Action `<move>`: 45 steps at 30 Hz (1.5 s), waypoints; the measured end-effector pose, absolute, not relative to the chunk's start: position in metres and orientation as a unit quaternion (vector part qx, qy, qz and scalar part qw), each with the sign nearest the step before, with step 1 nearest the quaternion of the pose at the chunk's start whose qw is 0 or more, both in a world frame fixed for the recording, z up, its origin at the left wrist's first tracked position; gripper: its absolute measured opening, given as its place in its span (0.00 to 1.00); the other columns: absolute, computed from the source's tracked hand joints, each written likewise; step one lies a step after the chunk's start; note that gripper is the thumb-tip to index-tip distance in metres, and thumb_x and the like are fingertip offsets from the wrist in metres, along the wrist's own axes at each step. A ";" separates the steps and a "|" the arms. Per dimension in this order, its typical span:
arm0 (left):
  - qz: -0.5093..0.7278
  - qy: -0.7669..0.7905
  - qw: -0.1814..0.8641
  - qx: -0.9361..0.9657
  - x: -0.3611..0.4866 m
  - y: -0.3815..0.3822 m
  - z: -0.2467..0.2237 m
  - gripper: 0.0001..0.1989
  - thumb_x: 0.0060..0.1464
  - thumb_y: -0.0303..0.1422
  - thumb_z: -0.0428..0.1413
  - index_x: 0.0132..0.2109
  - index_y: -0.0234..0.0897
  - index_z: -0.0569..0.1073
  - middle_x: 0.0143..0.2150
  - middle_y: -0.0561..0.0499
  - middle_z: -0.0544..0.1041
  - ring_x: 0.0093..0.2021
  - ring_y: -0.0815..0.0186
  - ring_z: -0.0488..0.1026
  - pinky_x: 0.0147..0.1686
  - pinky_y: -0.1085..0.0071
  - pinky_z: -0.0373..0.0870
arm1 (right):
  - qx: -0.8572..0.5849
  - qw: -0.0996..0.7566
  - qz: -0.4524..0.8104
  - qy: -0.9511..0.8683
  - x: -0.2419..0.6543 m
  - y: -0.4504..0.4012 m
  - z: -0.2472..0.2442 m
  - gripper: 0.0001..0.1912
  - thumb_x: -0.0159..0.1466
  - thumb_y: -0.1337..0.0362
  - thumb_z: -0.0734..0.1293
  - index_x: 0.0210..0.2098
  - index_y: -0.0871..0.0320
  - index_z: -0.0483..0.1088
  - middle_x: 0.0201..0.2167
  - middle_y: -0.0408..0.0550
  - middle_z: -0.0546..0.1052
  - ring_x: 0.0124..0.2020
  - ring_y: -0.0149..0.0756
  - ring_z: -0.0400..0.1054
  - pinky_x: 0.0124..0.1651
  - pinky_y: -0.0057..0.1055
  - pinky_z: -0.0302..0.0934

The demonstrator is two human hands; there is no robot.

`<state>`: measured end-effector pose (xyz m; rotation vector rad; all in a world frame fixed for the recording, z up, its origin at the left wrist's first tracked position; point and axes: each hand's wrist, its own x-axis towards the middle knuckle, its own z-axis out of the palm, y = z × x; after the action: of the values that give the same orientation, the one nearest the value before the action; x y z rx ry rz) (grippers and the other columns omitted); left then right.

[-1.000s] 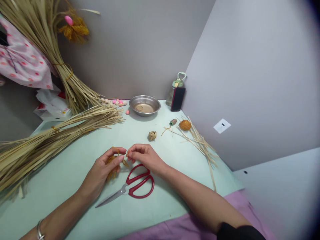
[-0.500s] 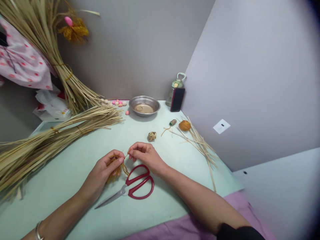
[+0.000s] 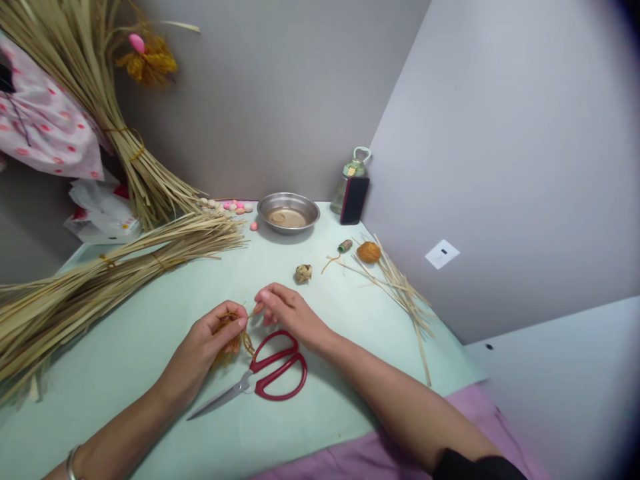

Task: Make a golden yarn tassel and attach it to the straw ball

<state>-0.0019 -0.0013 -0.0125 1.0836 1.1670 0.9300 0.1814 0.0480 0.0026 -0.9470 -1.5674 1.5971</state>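
While the left hand point(image 3: 213, 340) pinches a small orange fibre bundle point(image 3: 231, 339) above the bench point(image 3: 150, 333), the right hand point(image 3: 285, 312) nips its loose strand; the binding appears unfinished, with the red scissors point(image 3: 260, 377) lying unused alongside.

A small tangled bundle of golden-brown fibre strands point(image 3: 231, 339) sits bunched inside the left grip. Loose ends hang below it. One thin strand runs to the right grip's fingertips.

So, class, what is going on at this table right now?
A person sits at a pale green table. The left hand grips a small tuft of golden fibre, and the right hand pinches a strand at its top. Red-handled scissors lie shut just below the hands. Long straw bundles lie to the left.
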 end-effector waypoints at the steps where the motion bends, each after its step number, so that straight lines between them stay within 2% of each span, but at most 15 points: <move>1: 0.399 0.503 0.605 0.471 -0.002 -0.001 -0.013 0.12 0.59 0.45 0.57 0.37 0.42 0.70 0.26 0.60 0.62 0.26 0.70 0.57 0.27 0.74 0.54 | -0.354 0.320 0.616 -0.627 0.181 0.047 0.003 0.21 0.67 0.46 0.62 0.33 0.59 0.70 0.29 0.44 0.73 0.27 0.29 0.64 0.34 0.28 0.58; 3: 0.391 0.500 0.606 0.480 -0.002 -0.002 -0.013 0.11 0.60 0.44 0.57 0.38 0.42 0.70 0.27 0.59 0.64 0.27 0.70 0.58 0.28 0.74 0.55 | -0.332 0.279 0.621 -0.653 0.181 0.044 0.002 0.25 0.67 0.45 0.61 0.27 0.60 0.68 0.23 0.41 0.69 0.25 0.29 0.61 0.32 0.28 0.55; 5: 0.385 0.500 0.606 0.485 -0.002 -0.002 -0.013 0.11 0.60 0.44 0.57 0.40 0.42 0.71 0.26 0.59 0.63 0.27 0.70 0.58 0.28 0.73 0.56 | -0.325 0.275 0.628 -0.651 0.180 0.043 0.000 0.25 0.66 0.45 0.63 0.25 0.60 0.66 0.21 0.40 0.66 0.25 0.28 0.59 0.31 0.27 0.54; 17: 0.419 0.496 0.614 0.449 0.001 -0.003 -0.010 0.09 0.61 0.42 0.56 0.39 0.43 0.69 0.25 0.60 0.62 0.25 0.70 0.58 0.27 0.74 0.57 | -0.339 0.331 0.643 -0.602 0.177 0.045 -0.003 0.17 0.59 0.52 0.70 0.30 0.61 0.71 0.25 0.41 0.70 0.27 0.29 0.61 0.33 0.28 0.56; 23: 0.410 0.497 0.613 0.457 0.000 -0.003 -0.010 0.09 0.61 0.42 0.56 0.38 0.43 0.69 0.24 0.60 0.62 0.25 0.70 0.58 0.27 0.74 0.56 | -0.347 0.329 0.640 -0.602 0.177 0.045 0.000 0.09 0.59 0.60 0.69 0.30 0.60 0.71 0.24 0.40 0.70 0.26 0.28 0.60 0.33 0.27 0.55; 31: 0.405 0.490 0.619 0.461 0.001 -0.003 -0.011 0.09 0.61 0.42 0.55 0.38 0.43 0.70 0.23 0.60 0.62 0.25 0.70 0.58 0.27 0.74 0.55 | -0.352 0.329 0.626 -0.613 0.176 0.044 0.003 0.03 0.56 0.66 0.67 0.29 0.60 0.70 0.24 0.39 0.70 0.25 0.27 0.60 0.32 0.26 0.56; 37: 0.389 0.483 0.619 0.482 0.000 -0.002 -0.011 0.08 0.62 0.42 0.55 0.38 0.43 0.69 0.24 0.60 0.63 0.26 0.69 0.59 0.28 0.73 0.55 | -0.348 0.324 0.635 -0.608 0.176 0.042 0.005 0.02 0.55 0.68 0.67 0.29 0.60 0.69 0.21 0.37 0.67 0.23 0.26 0.57 0.30 0.25 0.54; 45: 0.389 0.489 0.608 0.490 0.000 -0.004 -0.010 0.08 0.60 0.40 0.56 0.36 0.43 0.69 0.23 0.60 0.62 0.25 0.69 0.59 0.27 0.74 0.55 | -0.350 0.319 0.624 -0.622 0.174 0.039 0.005 0.02 0.54 0.68 0.67 0.28 0.59 0.68 0.23 0.39 0.68 0.26 0.28 0.60 0.31 0.25 0.56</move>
<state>-0.0003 -0.0039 -0.0098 1.1311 1.1292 0.8991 0.1743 0.0390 0.0049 -0.9203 -1.6343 1.6405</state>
